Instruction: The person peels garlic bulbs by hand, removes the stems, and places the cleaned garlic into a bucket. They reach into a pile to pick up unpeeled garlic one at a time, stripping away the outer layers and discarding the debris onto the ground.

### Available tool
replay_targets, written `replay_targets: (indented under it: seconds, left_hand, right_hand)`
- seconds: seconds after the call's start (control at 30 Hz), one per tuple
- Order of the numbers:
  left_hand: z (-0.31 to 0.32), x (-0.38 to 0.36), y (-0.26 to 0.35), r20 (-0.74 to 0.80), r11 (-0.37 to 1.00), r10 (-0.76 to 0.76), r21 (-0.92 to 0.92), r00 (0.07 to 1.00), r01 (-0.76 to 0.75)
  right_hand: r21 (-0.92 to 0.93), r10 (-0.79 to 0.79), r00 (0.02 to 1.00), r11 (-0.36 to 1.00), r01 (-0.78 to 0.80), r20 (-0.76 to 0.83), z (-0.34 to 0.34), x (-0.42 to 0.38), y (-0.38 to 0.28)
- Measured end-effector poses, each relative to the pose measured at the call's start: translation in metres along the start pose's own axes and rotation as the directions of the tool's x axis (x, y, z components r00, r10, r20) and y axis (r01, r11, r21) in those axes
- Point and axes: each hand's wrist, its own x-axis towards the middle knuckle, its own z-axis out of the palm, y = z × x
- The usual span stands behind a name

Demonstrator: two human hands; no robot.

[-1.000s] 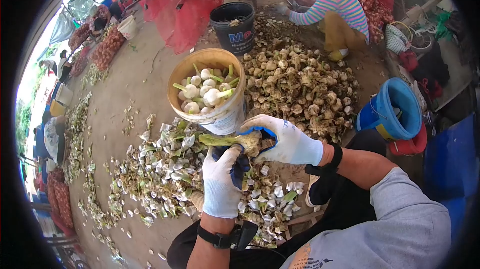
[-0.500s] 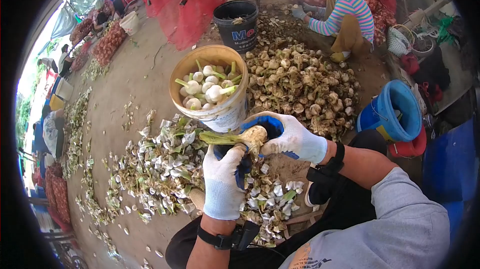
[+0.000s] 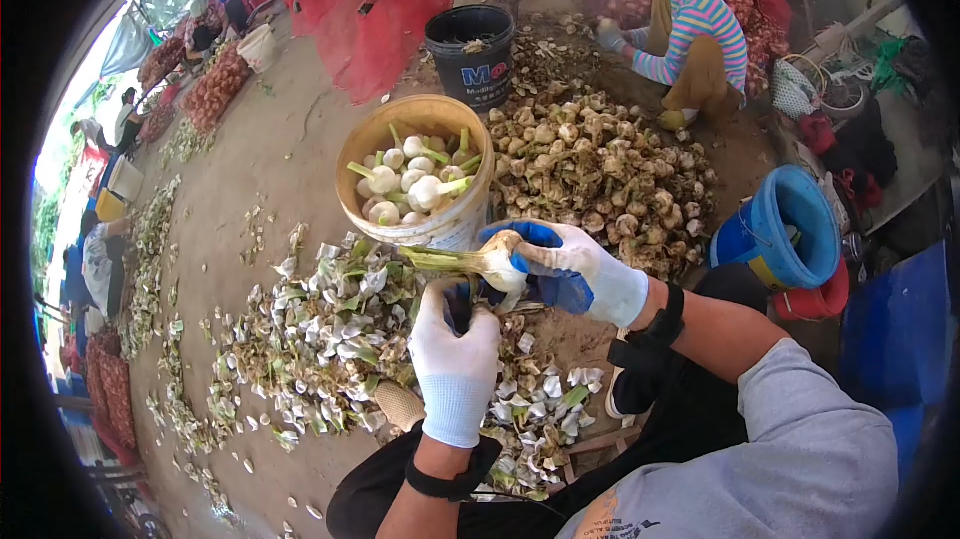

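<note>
My right hand [image 3: 585, 274], in a white glove with blue palm, grips a garlic bulb [image 3: 506, 261] by its root side. The bulb's green stalk [image 3: 440, 259] points left, and its lower side shows clean white. Just below the stalk, my left hand [image 3: 455, 344], gloved alike, is closed with thumb and fingers pinched at a brownish strip of garlic skin, partly hidden by the fingers. Behind the bulb stands a bucket [image 3: 350, 164] with peeled white garlic bulbs [image 3: 412, 177] in it. Loose garlic peels [image 3: 320, 329] lie on the ground left of my hands.
A heap of unpeeled garlic [image 3: 610, 174] lies beyond my right hand. Behind it are a black bucket [image 3: 475, 74] and a seated person [image 3: 700, 34] in a striped top. To the right, a blue bucket [image 3: 745, 234] leans by a red basin [image 3: 815, 294].
The bulb has turned and shows more white on its lower side. My left hand has dropped slightly away from the bulb; the right hand keeps its grip.
</note>
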Motion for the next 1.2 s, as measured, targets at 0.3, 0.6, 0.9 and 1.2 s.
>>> replay_targets:
  seconds: [0.3,0.6,0.9,1.2]
  left_hand:
    - [-0.011,-0.019,-0.056,0.285,0.813,0.125,0.52,0.95,-0.263]
    - [-0.022,0.009,-0.017,0.036,0.906,-0.231,-0.357,0.972,0.229]
    - [-0.021,0.005,-0.019,0.109,0.743,-0.362,-0.566,0.926,0.357]
    - [-0.021,0.004,-0.018,0.121,0.687,-0.349,-0.642,0.929,0.342]
  right_hand:
    - [0.096,-0.142,0.987,0.986,0.135,0.074,-0.015,0.004,-0.014]
    - [-0.332,-0.127,0.986,0.93,0.157,0.109,0.0,0.001,0.015]
    - [-0.448,-0.157,0.981,0.873,0.193,0.117,0.004,-0.001,0.014]
    - [-0.438,-0.156,0.979,0.877,0.198,0.13,0.0,-0.002,0.021]
